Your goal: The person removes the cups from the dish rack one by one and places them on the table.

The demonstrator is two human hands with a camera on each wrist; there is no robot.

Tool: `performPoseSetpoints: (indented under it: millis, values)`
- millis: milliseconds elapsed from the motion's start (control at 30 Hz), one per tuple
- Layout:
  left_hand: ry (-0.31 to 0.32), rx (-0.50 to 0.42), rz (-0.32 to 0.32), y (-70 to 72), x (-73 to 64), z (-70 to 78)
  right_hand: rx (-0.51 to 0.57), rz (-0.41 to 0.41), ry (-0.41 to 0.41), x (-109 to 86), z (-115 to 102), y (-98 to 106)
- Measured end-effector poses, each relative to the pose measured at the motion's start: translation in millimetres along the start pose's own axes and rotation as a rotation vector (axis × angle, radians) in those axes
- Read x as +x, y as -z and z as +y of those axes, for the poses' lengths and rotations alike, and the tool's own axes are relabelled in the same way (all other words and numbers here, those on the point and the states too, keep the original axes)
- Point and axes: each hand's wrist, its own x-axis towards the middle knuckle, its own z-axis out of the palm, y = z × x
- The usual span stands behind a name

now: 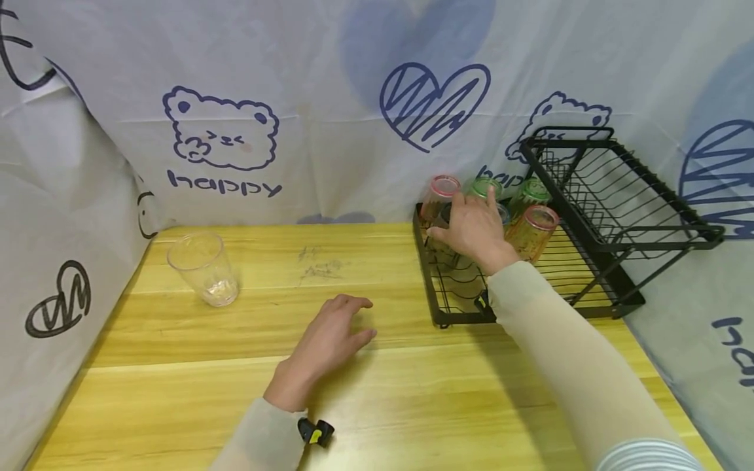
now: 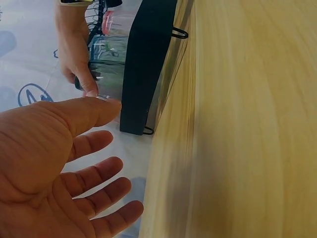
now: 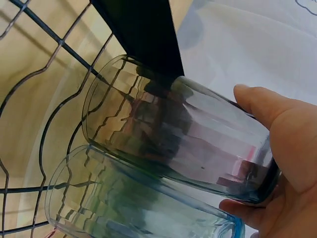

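My right hand [image 1: 474, 229] grips a smoky grey drinking glass [image 3: 183, 134] near its base, thumb on one side and fingers on the other. The glass stands upside down, mouth on the wires of the black dish rack [image 1: 432, 288]. Beside it is a blue-tinted glass [image 3: 143, 198], also upturned. My left hand [image 1: 330, 337] hovers over the wooden table, fingers loosely spread and holding nothing; in the left wrist view its palm [image 2: 34, 163] shows. A clear glass [image 1: 206, 271] stands upright on the table at the left.
More upturned glasses share the rack: a pink-rimmed one [image 1: 442, 190] at the back left, a green one [image 1: 533, 190], and another pink-rimmed one [image 1: 536, 229] to the right. A raised wire tier [image 1: 636, 190] covers the rack's right side. Printed cloth [image 1: 318, 150] hangs behind.
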Motion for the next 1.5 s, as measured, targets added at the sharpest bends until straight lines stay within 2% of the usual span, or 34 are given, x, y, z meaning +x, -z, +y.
performPoseSetpoints:
  millis: [133,333,500,667,900,1167,1500]
  values:
    - [0.04,-0.023,-0.004,-1.4,2.0,1.3,-0.013,0.041,-0.001,-0.9,-1.1,-2.5]
    - [0.095,-0.053,0.024,-2.2,4.0,-0.2,-0.017,0.068,0.001,-3.1,-5.3,-1.9]
    - [0.108,-0.07,0.017,-2.8,3.1,-3.1,-0.006,0.091,0.008,-6.2,-7.9,1.6]
    - [0.126,-0.088,0.021,-1.9,1.7,-4.1,0.025,0.156,0.036,-12.0,-8.7,7.0]
    - [0.152,-0.135,0.024,-0.3,1.9,-3.4,0.133,0.215,0.051,-20.8,-13.2,9.9]
    - [0.173,-0.168,0.043,1.3,1.0,-2.9,0.197,0.256,0.067,-33.7,-20.6,18.4]
    - [0.183,-0.187,0.067,4.9,0.6,-4.2,0.207,0.336,0.104,-47.5,-28.2,26.5]
